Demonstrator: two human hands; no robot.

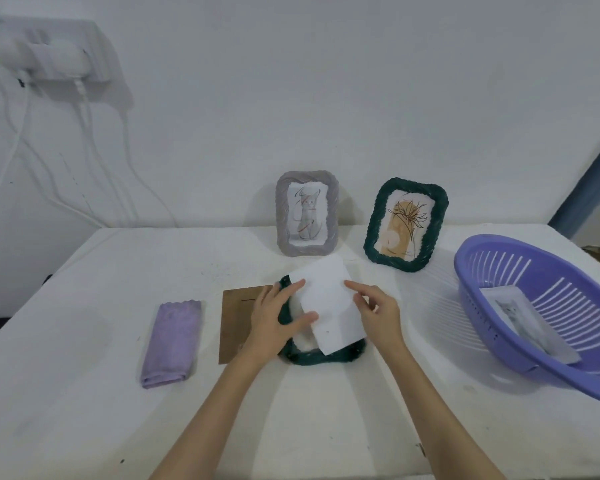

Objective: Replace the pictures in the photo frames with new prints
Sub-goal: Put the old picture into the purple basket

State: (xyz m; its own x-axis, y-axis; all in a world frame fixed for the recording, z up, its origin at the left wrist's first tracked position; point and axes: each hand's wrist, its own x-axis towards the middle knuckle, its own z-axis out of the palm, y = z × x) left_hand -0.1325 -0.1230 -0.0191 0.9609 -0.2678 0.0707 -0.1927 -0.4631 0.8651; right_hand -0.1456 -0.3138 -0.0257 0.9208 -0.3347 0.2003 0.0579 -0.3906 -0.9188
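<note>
We're mid-swap on one frame. A dark green frame lies face down on the table, back open, with its brown backing board off and lying flat just to its left. A white print, blank side up, sits skewed across the opening, not yet squared into it.

Left hand: fingers nearly straight, resting on the frame's left edge, thumb and fingertips touching the print; it steadies rather than grips. Right hand: index finger extended onto the print's right edge, other fingers loosely curled; we can't tell whether it pinches the sheet.

Two more frames stand upright at the wall: a grey frame with a cat drawing and a second green frame with a plant drawing. We can't tell if those are old or new prints. One print lies in the purple basket on the right. A folded purple cloth lies to the left, untouched.

Our read: print needs seating, then the board goes back on and the frame stands up. At least that frame remains unfinished.
</note>
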